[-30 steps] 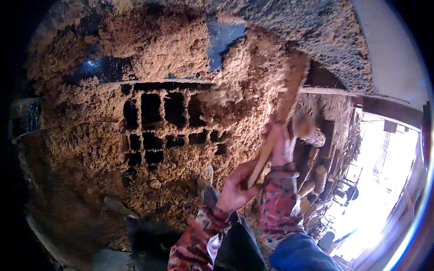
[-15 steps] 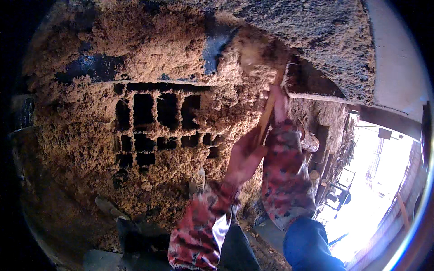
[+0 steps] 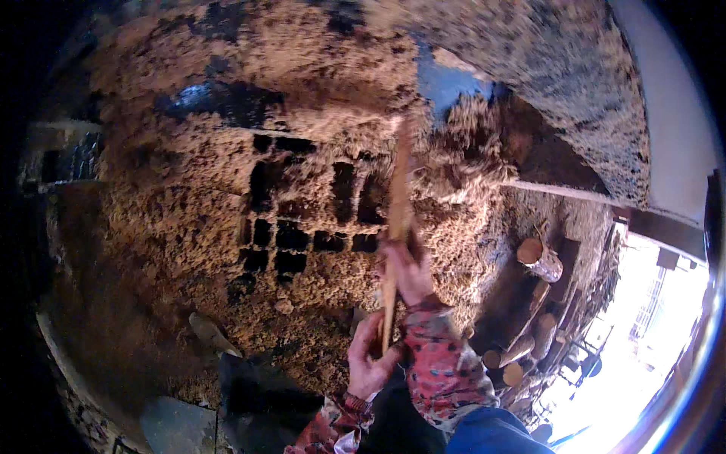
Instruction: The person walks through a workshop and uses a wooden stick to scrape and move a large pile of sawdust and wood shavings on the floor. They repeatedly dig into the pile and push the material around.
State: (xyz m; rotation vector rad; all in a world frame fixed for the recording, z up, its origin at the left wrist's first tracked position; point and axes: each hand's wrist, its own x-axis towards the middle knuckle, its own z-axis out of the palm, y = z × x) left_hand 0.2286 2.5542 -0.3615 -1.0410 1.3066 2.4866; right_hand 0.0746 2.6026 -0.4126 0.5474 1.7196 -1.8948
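Observation:
Both of my hands grip a long wooden handle [image 3: 398, 193] that points away from me over the brown sawdust [image 3: 181, 216]. My left hand [image 3: 367, 365] is closed around its near end. Farther up, my right hand [image 3: 408, 271] wraps the same handle. The far end of the handle is blurred by motion against the sawdust, and I cannot make out a tool head. Beneath the handle and to its left, a grate [image 3: 311, 225] with dark square openings shows through the sawdust; some of its upper openings are partly covered.
A dark bluish surface [image 3: 446, 83] is bared beyond the handle. To the right lie several cut logs [image 3: 541, 259] beside a sawdust-coated slanted panel [image 3: 582, 98]. Bright light enters at the far right. Grey flat pieces [image 3: 178, 425] lie at the lower left.
My hands and the handle have come back toward me and left, over the grate. Sawdust now covers some upper openings, and more bluish surface shows. The view has shifted.

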